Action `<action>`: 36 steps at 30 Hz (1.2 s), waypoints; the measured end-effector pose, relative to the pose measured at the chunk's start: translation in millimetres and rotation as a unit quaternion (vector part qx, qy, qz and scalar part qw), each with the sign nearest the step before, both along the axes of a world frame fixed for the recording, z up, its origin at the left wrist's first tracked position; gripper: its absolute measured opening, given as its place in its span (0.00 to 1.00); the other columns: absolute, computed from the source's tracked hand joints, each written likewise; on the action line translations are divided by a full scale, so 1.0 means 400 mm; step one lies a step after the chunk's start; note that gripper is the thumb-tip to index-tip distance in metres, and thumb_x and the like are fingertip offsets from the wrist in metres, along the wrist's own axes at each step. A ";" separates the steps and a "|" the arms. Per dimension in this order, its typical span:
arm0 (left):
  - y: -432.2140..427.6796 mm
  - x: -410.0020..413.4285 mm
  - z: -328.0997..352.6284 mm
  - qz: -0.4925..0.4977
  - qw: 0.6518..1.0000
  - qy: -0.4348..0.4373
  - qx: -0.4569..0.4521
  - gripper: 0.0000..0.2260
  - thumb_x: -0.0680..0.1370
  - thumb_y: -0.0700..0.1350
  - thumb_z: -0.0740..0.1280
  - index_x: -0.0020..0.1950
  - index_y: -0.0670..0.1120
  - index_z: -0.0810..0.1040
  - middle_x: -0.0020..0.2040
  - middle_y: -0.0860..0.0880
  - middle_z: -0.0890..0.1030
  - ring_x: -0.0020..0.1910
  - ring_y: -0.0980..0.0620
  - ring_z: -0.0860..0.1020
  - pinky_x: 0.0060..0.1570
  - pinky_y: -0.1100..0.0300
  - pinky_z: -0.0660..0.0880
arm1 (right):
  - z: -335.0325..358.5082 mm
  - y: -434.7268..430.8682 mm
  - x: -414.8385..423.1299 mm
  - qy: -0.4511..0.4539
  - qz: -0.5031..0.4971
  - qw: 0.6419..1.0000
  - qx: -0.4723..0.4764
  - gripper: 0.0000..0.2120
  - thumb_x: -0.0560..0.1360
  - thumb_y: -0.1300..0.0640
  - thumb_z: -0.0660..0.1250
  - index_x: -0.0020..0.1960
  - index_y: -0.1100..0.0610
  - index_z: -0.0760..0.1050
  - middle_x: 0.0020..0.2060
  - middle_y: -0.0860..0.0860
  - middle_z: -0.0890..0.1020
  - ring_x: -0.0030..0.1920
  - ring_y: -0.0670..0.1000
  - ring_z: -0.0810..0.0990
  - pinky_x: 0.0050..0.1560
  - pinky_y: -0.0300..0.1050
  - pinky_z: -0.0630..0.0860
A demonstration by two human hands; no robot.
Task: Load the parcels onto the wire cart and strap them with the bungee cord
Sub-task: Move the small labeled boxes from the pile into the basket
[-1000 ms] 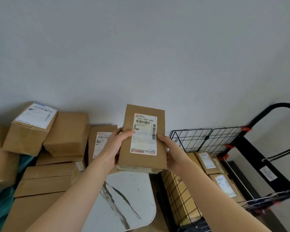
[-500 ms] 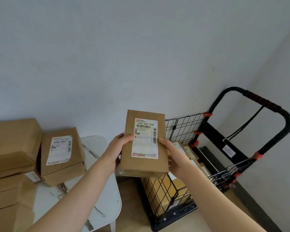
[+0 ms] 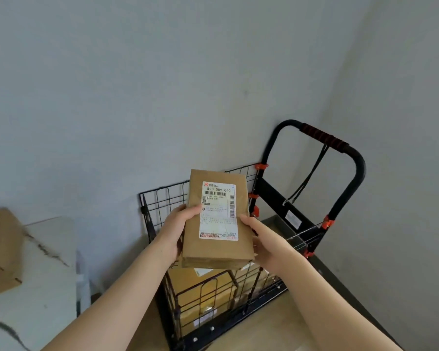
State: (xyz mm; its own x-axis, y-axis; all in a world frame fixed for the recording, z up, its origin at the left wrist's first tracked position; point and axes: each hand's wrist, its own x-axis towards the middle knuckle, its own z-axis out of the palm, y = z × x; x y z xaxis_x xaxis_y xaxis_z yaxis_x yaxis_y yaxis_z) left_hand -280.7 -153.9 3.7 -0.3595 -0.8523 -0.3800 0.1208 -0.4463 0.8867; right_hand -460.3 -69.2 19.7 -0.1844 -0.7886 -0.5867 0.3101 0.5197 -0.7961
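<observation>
Two hands hold one brown parcel [image 3: 217, 219] up over the wire cart [image 3: 226, 323]. The left hand [image 3: 174, 230] grips its left edge, thumb on top. The right hand [image 3: 269, 245] grips its right edge. More parcels [image 3: 188, 282] lie in the cart, under it. A black bungee cord [image 3: 306, 178] hangs from the cart handle [image 3: 322, 138].

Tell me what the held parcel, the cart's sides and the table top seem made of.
The parcel looks like matte brown kraft paper or card, creased at its edges, with a white printed label. The cart sides are thin black-coated metal wire in an open grid. The table top is smooth white with dark veins: marble or a marble-look laminate.
</observation>
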 end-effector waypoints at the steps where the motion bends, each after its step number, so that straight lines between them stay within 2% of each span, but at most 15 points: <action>1: 0.005 -0.035 -0.001 0.003 1.000 -0.001 0.004 0.15 0.74 0.51 0.68 0.60 0.48 0.78 0.51 0.46 0.84 0.52 0.43 0.81 0.53 0.46 0.77 | -0.002 0.004 -0.035 0.004 0.004 1.000 0.002 0.13 0.74 0.47 0.68 0.53 0.53 0.74 0.53 0.55 0.81 0.54 0.55 0.80 0.51 0.48 0.76; 3: 0.016 -0.097 -0.001 0.008 1.000 -0.004 0.014 0.15 0.74 0.50 0.68 0.59 0.47 0.78 0.51 0.45 0.84 0.51 0.43 0.81 0.47 0.49 0.77 | -0.008 0.010 -0.094 0.007 0.001 1.000 0.006 0.11 0.74 0.47 0.67 0.53 0.51 0.73 0.52 0.55 0.81 0.54 0.55 0.80 0.55 0.50 0.76; 7: 0.017 -0.196 -0.004 0.005 1.000 -0.020 0.023 0.12 0.74 0.46 0.69 0.57 0.47 0.77 0.49 0.45 0.84 0.48 0.45 0.81 0.41 0.53 0.76 | -0.030 0.000 -0.180 0.016 -0.027 0.999 0.020 0.08 0.75 0.49 0.67 0.51 0.51 0.73 0.50 0.53 0.81 0.52 0.53 0.79 0.52 0.49 0.76; 12: -0.046 -0.288 -0.038 -0.004 0.999 -0.036 0.027 0.15 0.74 0.45 0.69 0.60 0.47 0.76 0.50 0.45 0.83 0.49 0.45 0.80 0.41 0.54 0.75 | -0.077 -0.069 -0.250 0.046 -0.088 0.995 0.020 0.14 0.75 0.50 0.68 0.60 0.50 0.73 0.50 0.50 0.81 0.55 0.54 0.78 0.61 0.55 0.74; 15: -0.106 -0.350 -0.058 -0.027 0.998 -0.035 0.033 0.15 0.75 0.46 0.69 0.61 0.48 0.76 0.50 0.47 0.84 0.49 0.47 0.80 0.39 0.56 0.73 | -0.081 -0.120 -0.302 0.067 -0.117 0.991 0.023 0.12 0.76 0.51 0.67 0.59 0.48 0.73 0.46 0.49 0.82 0.51 0.53 0.79 0.59 0.54 0.75; 18: -0.182 -0.432 -0.072 -0.048 0.998 -0.024 0.038 0.16 0.75 0.46 0.68 0.62 0.48 0.75 0.52 0.48 0.83 0.51 0.48 0.79 0.41 0.56 0.72 | -0.081 -0.193 -0.370 0.090 -0.140 0.986 0.025 0.13 0.76 0.50 0.66 0.61 0.47 0.74 0.47 0.50 0.83 0.50 0.54 0.81 0.55 0.53 0.78; 20: -0.230 -0.484 -0.076 -0.052 0.998 -0.015 0.043 0.15 0.77 0.46 0.67 0.63 0.47 0.73 0.52 0.49 0.82 0.49 0.51 0.79 0.39 0.57 0.71 | -0.086 -0.249 -0.416 0.104 -0.148 0.983 0.029 0.13 0.77 0.50 0.65 0.62 0.47 0.74 0.47 0.50 0.83 0.49 0.54 0.81 0.49 0.50 0.78; 21: -0.255 -0.507 -0.079 -0.052 0.997 -0.014 0.047 0.15 0.77 0.46 0.66 0.64 0.48 0.72 0.52 0.50 0.81 0.48 0.52 0.78 0.39 0.57 0.71 | -0.091 -0.279 -0.437 0.110 -0.151 0.982 0.035 0.13 0.77 0.49 0.65 0.62 0.47 0.74 0.47 0.51 0.83 0.49 0.54 0.81 0.50 0.51 0.78; 23: -0.304 -0.535 -0.091 -0.057 0.997 -0.017 0.052 0.18 0.78 0.45 0.66 0.67 0.48 0.70 0.55 0.50 0.80 0.51 0.52 0.77 0.46 0.55 0.71 | -0.104 -0.336 -0.471 0.126 -0.157 0.978 0.053 0.15 0.77 0.49 0.65 0.64 0.46 0.74 0.48 0.51 0.83 0.51 0.55 0.82 0.56 0.56 0.77; 25: -0.361 -0.558 -0.113 -0.065 0.996 -0.027 0.047 0.20 0.78 0.45 0.65 0.69 0.48 0.69 0.54 0.51 0.80 0.57 0.49 0.75 0.61 0.47 0.68 | -0.123 -0.398 -0.497 0.140 -0.163 0.975 0.061 0.17 0.77 0.48 0.65 0.66 0.45 0.72 0.50 0.51 0.83 0.52 0.55 0.81 0.59 0.58 0.76; 26: -0.390 -0.568 -0.127 -0.064 0.996 -0.032 0.052 0.20 0.78 0.45 0.65 0.69 0.49 0.68 0.53 0.52 0.80 0.59 0.48 0.75 0.65 0.44 0.66 | -0.136 -0.427 -0.508 0.142 -0.167 0.974 0.063 0.17 0.77 0.48 0.64 0.66 0.44 0.72 0.50 0.50 0.83 0.52 0.55 0.81 0.59 0.58 0.76; 28: -0.438 -0.586 -0.145 -0.056 0.996 -0.047 0.058 0.20 0.78 0.46 0.65 0.70 0.50 0.68 0.52 0.52 0.81 0.58 0.48 0.76 0.66 0.42 0.66 | -0.156 -0.479 -0.523 0.137 -0.169 0.973 0.070 0.17 0.78 0.49 0.63 0.66 0.45 0.72 0.50 0.50 0.83 0.52 0.54 0.81 0.59 0.57 0.76; 33: -0.544 -0.637 -0.206 -0.023 0.993 -0.083 0.074 0.23 0.77 0.47 0.67 0.71 0.51 0.67 0.58 0.49 0.80 0.58 0.48 0.76 0.65 0.42 0.68 | -0.227 -0.602 -0.580 0.129 -0.154 0.975 0.093 0.16 0.78 0.50 0.63 0.66 0.45 0.72 0.52 0.49 0.82 0.54 0.54 0.80 0.61 0.58 0.74; 36: -0.603 -0.677 -0.253 -0.001 0.991 -0.107 0.075 0.21 0.76 0.48 0.67 0.69 0.52 0.68 0.56 0.49 0.81 0.56 0.48 0.77 0.62 0.42 0.71 | -0.288 -0.681 -0.629 0.141 -0.137 0.974 0.112 0.14 0.78 0.50 0.63 0.64 0.46 0.72 0.54 0.49 0.80 0.56 0.55 0.78 0.63 0.58 0.72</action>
